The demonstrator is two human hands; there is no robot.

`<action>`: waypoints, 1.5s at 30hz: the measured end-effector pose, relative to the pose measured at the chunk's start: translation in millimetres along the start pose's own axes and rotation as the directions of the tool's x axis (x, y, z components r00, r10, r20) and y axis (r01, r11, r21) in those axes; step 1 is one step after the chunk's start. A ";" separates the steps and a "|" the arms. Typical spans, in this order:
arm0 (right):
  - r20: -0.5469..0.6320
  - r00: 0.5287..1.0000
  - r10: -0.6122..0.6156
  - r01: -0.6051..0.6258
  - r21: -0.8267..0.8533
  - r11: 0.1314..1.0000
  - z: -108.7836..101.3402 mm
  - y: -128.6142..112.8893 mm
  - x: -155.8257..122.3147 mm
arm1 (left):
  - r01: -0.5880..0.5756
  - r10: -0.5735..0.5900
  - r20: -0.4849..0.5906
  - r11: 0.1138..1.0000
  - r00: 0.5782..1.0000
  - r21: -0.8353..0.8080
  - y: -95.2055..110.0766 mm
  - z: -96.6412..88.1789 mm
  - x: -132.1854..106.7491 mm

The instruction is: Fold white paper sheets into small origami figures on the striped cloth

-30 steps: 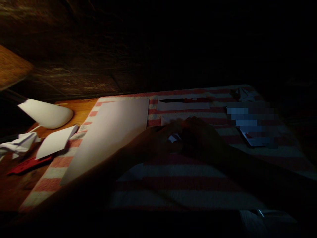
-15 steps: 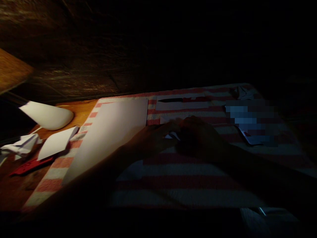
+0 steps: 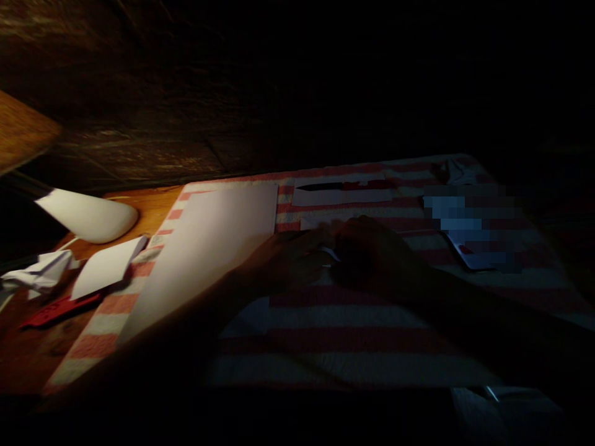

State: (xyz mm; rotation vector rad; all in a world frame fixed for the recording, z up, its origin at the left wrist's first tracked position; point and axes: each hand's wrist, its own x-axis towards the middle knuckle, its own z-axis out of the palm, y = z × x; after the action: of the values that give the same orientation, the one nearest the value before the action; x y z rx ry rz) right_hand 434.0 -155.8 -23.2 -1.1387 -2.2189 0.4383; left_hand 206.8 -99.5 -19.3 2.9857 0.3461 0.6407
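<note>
Over the middle of the red-and-white striped cloth (image 3: 372,317), my left hand (image 3: 289,257) and my right hand (image 3: 374,253) meet, fingers closed and nearly touching. A small piece of white paper (image 3: 331,253) shows between them, pinched by both as far as the dim light shows. More white paper (image 3: 309,222) lies just behind my fingers. Beyond it, a knife (image 3: 344,186) with a dark blade and red handle rests on a paper strip (image 3: 341,198). A large white sheet (image 3: 209,238) lies left of my left hand, its lower edge behind my forearm.
At the left stand a white lamp-like object (image 3: 93,217), crumpled paper (image 3: 41,272), a curved white piece of paper (image 3: 109,266) and a red flat object (image 3: 60,311). A phone-like device (image 3: 474,259), partly blurred out, lies right. A dark wall runs behind.
My hands stay together in nearly the same place. The small paper between them has shifted slightly, and less of it shows. Nothing else has visibly moved.
</note>
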 end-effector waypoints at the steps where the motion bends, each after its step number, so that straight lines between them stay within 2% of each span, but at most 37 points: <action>1: 0.003 1.000 0.003 -0.003 0.004 1.000 -0.5 0.0 0.0 | 0.014 -0.014 0.009 1.000 1.000 -0.011 0.5 -0.8 0.5; 6: 0.002 1.000 -0.007 0.007 0.006 1.000 -0.9 -0.4 0.4 | 0.215 -0.211 0.042 0.968 0.977 -0.130 5.5 -1.0 1.2; 12: 0.007 1.000 -0.001 0.001 -0.005 1.000 -0.3 -1.4 0.9 | 0.300 -0.303 0.009 0.940 0.953 -0.164 10.6 1.3 0.1; 16: 0.009 1.000 -0.017 0.017 -0.007 1.000 0.8 1.6 0.8 | 0.286 -0.290 -0.010 0.947 0.957 -0.145 9.3 0.8 -0.7; 19: 0.009 1.000 -0.023 0.023 0.013 1.000 0.7 4.3 0.9 | 0.163 -0.163 0.002 0.985 0.987 -0.056 6.4 -0.1 -2.5; 21: 0.016 1.000 -0.020 0.020 0.032 0.999 0.1 5.1 1.1 | 0.117 -0.117 0.031 0.993 0.993 0.003 5.5 -0.5 -3.6; 25: 0.011 1.000 -0.023 0.022 0.037 0.999 -0.4 4.1 1.3 | 0.201 -0.200 0.036 0.979 0.979 -0.037 8.1 -0.5 -3.1; 29: -0.001 1.000 -0.016 0.016 0.024 1.000 1.1 2.3 0.9 | 0.367 -0.364 0.045 0.919 0.930 -0.146 11.7 -0.8 0.1; 35: 0.008 1.000 -0.018 0.018 -0.006 1.000 1.0 -0.4 0.7 | 0.437 -0.429 0.081 0.880 0.900 -0.186 11.9 -1.4 3.1; 38: 0.008 1.000 -0.019 0.019 -0.003 1.000 0.6 -2.0 1.2 | 0.441 -0.432 0.086 0.880 0.898 -0.180 12.7 -1.3 3.6; 45: -0.012 1.000 0.006 -0.006 0.035 0.999 2.5 0.1 1.0 | 0.341 -0.338 0.042 0.928 0.940 -0.149 9.4 0.1 -0.2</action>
State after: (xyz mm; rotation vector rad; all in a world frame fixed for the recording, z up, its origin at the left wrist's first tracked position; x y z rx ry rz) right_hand 432.0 -155.0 -24.9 -1.1276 -2.1895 0.4692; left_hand 208.6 -108.6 -18.5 2.6866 0.7544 0.5754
